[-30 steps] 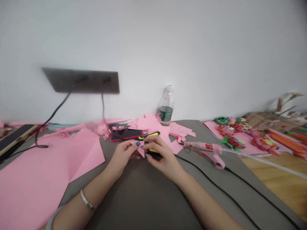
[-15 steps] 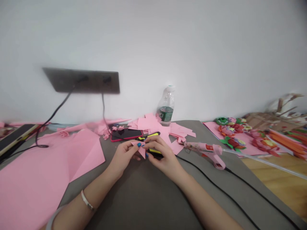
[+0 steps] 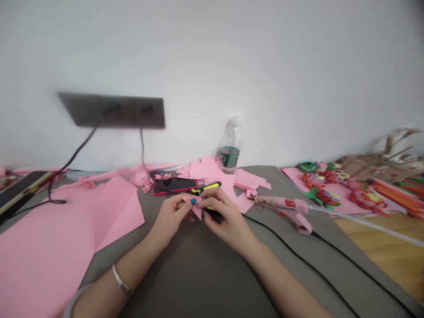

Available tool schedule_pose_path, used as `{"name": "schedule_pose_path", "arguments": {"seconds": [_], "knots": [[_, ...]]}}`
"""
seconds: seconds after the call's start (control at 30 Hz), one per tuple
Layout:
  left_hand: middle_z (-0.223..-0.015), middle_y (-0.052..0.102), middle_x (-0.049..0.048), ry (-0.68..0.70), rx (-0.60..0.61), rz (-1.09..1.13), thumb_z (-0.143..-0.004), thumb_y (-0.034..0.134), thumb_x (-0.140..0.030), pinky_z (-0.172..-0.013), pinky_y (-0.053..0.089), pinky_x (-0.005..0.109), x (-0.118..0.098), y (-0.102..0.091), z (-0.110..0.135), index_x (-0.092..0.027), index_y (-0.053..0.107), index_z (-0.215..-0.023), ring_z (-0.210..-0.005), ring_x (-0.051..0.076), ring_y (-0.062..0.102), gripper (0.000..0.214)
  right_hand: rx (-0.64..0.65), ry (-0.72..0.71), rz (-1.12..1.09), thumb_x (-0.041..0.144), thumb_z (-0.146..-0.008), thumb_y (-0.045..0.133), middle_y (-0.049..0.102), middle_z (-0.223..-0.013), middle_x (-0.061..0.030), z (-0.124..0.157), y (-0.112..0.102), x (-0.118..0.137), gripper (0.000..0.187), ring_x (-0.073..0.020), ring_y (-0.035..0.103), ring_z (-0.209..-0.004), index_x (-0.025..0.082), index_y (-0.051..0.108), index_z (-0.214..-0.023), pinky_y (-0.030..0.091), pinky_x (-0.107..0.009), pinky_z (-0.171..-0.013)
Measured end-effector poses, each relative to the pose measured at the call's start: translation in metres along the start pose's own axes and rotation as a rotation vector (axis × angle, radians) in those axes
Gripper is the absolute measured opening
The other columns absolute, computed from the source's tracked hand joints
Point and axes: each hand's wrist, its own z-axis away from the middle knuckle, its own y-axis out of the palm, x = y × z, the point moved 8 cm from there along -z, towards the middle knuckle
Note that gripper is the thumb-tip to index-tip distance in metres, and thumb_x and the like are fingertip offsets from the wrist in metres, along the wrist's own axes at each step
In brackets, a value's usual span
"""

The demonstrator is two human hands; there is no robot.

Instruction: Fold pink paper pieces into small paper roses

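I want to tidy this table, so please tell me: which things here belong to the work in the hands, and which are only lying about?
In the work:
left hand
right hand
small pink paper piece
yellow-and-black scissors

Lying about:
phone in a red case
plastic water bottle
pink glue gun
large pink paper sheet

Small shifts only against the earlier frames. Left hand [image 3: 170,216] has crept slightly rightward, closing the gap to the right hand [image 3: 228,223], which sits a touch nearer the viewer than in the first frame. The pink paper piece [image 3: 197,208] pinched at the left hand's fingers has travelled right with it. Less of the yellow grip of the scissors [image 3: 209,207] now shows beside the right hand: the yellow strip visible earlier is shorter, partly covered.
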Motion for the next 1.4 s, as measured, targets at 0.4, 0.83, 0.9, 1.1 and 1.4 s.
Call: {"name": "schedule_pose_path", "arguments": {"seconds": [0.4,0.83,0.9,1.1,1.4], "knots": [[-0.069,0.072,0.0032,-0.013,0.000,0.051,-0.073,0.076,-0.042,-0.056,0.052,0.021,0.000,0.000,0.001,-0.013,0.074,-0.092,-0.060,0.013,0.064,0.035,0.016,0.005,-0.058,0.003,-0.083,0.050,0.055,-0.110,-0.0089,-0.001,-0.001,0.001,0.030,-0.0210,0.058,-0.104,0.025,0.063,-0.100,0.051,-0.034,-0.082],[-0.068,0.070,0.0034,0.049,0.097,-0.065,-0.078,0.071,-0.046,-0.056,0.050,0.021,-0.007,0.009,0.002,-0.013,0.075,-0.093,-0.058,0.012,0.060,0.037,-0.047,0.005,-0.009,0.008,-0.085,0.056,0.054,-0.104,-0.0079,0.000,-0.003,-0.002,0.018,-0.0198,0.060,-0.095,0.023,0.065,-0.090,0.053,-0.031,-0.074],[-0.070,0.071,0.0038,0.066,0.106,-0.078,-0.079,0.069,-0.046,-0.056,0.050,0.021,-0.009,0.010,0.003,-0.013,0.075,-0.093,-0.059,0.013,0.060,0.036,-0.057,-0.038,0.046,0.009,-0.085,0.058,0.054,-0.109,-0.0089,0.001,-0.004,0.002,0.017,-0.0196,0.060,-0.092,0.023,0.065,-0.090,0.053,-0.033,-0.075],[-0.077,0.074,0.0050,0.068,0.117,-0.084,-0.081,0.068,-0.045,-0.057,0.052,0.022,-0.006,0.010,0.003,-0.015,0.075,-0.095,-0.065,0.015,0.063,0.034,-0.094,-0.087,0.168,0.010,-0.085,0.058,0.056,-0.115,-0.0102,0.002,-0.006,0.011,0.015,-0.0223,0.058,-0.098,0.023,0.064,-0.085,0.051,-0.040,-0.082],[-0.085,0.075,0.0065,0.047,0.141,-0.027,-0.083,0.066,-0.040,-0.059,0.053,0.020,-0.011,0.015,0.006,-0.016,0.073,-0.099,-0.076,0.016,0.068,0.030,-0.193,0.187,-0.150,0.017,-0.086,0.057,0.058,-0.087,-0.0051,-0.001,-0.013,-0.013,0.011,-0.0205,0.057,-0.086,0.021,0.057,-0.076,0.046,-0.032,-0.073]]}}
